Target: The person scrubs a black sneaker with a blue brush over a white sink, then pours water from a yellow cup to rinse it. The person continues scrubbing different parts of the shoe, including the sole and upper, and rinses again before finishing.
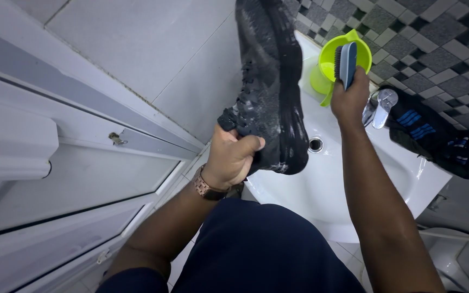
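Shoe [270, 81], black and soapy, is gripped at its heel by left hand [232, 157], fingers curled tight, above the white sink [348, 184]. Brush [347, 64] is clenched in right hand [349, 97] at the green jug [336, 54], behind the sink. Scrubbing appears in progress; bristles need returning to the shoe. Open room lies over the basin; wall crowds left.

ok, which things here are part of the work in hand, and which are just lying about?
In hand:
left hand grips black shoe
right hand grips blue brush
brush at green jug
white sink

Lying about:
second black shoe with blue stripes
tap
white door
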